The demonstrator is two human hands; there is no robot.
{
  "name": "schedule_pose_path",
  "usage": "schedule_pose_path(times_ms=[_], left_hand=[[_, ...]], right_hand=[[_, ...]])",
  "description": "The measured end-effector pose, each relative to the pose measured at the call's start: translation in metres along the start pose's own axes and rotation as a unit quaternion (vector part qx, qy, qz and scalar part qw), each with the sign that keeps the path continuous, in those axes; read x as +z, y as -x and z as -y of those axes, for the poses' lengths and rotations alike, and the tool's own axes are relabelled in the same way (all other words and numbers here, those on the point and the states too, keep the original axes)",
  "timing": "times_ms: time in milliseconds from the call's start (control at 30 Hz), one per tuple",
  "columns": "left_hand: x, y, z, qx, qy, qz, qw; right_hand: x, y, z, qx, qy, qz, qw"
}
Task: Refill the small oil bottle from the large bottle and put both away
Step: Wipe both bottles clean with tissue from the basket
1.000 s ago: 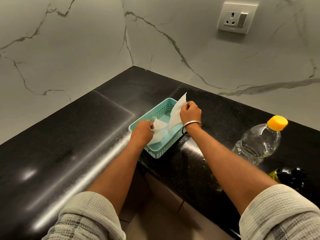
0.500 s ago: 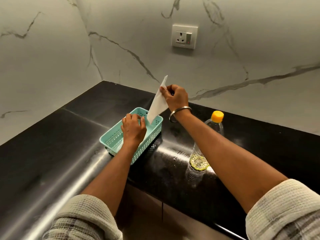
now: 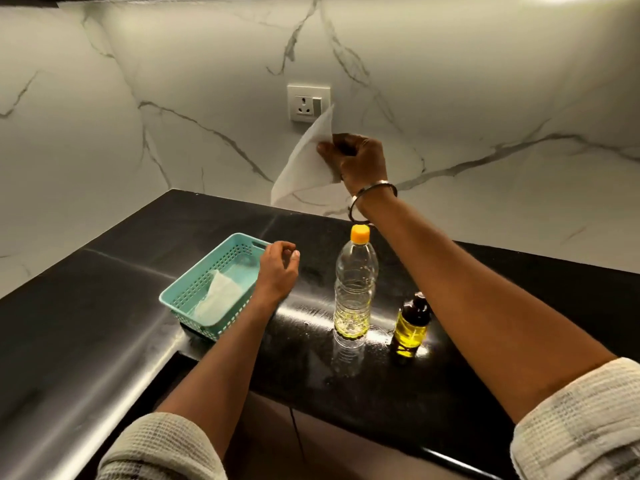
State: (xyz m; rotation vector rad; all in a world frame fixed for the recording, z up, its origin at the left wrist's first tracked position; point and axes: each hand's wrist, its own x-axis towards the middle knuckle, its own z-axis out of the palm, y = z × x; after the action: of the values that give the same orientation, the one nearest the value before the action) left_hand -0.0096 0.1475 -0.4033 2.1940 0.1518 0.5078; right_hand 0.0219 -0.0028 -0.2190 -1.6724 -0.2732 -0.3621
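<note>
The large clear bottle (image 3: pixel 355 285) with an orange cap stands upright on the black counter, a little yellow oil at its bottom. Just right of it stands the small oil bottle (image 3: pixel 411 327), dark-capped and filled with yellow oil. My right hand (image 3: pixel 356 161) is raised above the large bottle, pinching a white paper sheet (image 3: pixel 304 168) in front of the wall. My left hand (image 3: pixel 278 268) hovers at the right rim of a teal basket (image 3: pixel 194 289), fingers loosely curled and holding nothing.
More white paper (image 3: pixel 218 299) lies inside the basket. A wall socket (image 3: pixel 308 102) sits on the marble backsplash behind the raised sheet. The black counter (image 3: pixel 104 323) turns a corner at the left, with its front edge close to my arms.
My right hand has lifted the paper sheet out of the basket, up and to the right. My left hand has let go of the basket's contents and drawn to its right rim.
</note>
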Motion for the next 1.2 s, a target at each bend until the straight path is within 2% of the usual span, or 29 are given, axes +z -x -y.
schedule_pose_path(times_ms=[133,233,333,433,600,767,933,1000,1067,1133,1200], left_hand=[[0.014,0.012,-0.015,-0.002,0.046,0.051,0.998],[0.019,0.022,-0.030,-0.015,0.108,0.089,0.990],[0.025,0.033,-0.039,-0.026,0.186,0.185,0.965],[0.035,0.041,-0.038,-0.005,0.156,0.233,0.960],[0.052,0.052,-0.048,0.005,0.173,0.228,0.958],[0.066,0.058,-0.056,-0.002,0.150,0.164,0.975],[0.078,0.057,-0.053,-0.019,0.155,0.147,0.977],[0.082,0.054,-0.055,-0.017,0.159,0.148,0.976],[0.085,0.052,-0.054,-0.009,0.173,0.143,0.974],[0.085,0.050,-0.053,-0.005,0.177,0.139,0.974],[0.084,0.048,-0.050,0.000,0.178,0.140,0.974]], right_hand=[[-0.044,0.000,-0.003,0.001,0.004,-0.031,0.999],[-0.072,0.001,-0.014,0.031,-0.039,-0.058,0.997],[-0.095,0.005,-0.028,0.057,-0.085,-0.088,0.991],[-0.113,0.011,-0.044,0.083,-0.113,-0.103,0.985],[-0.134,0.025,-0.078,0.084,-0.012,-0.097,0.992],[-0.138,0.051,-0.110,0.113,0.066,-0.081,0.988],[-0.119,0.080,-0.138,0.173,0.089,0.038,0.980],[-0.109,0.089,-0.142,0.169,0.065,0.084,0.980],[-0.100,0.096,-0.144,0.171,-0.008,0.117,0.978],[-0.097,0.098,-0.145,0.186,-0.071,0.115,0.973],[-0.096,0.096,-0.148,0.196,-0.094,0.076,0.973]])
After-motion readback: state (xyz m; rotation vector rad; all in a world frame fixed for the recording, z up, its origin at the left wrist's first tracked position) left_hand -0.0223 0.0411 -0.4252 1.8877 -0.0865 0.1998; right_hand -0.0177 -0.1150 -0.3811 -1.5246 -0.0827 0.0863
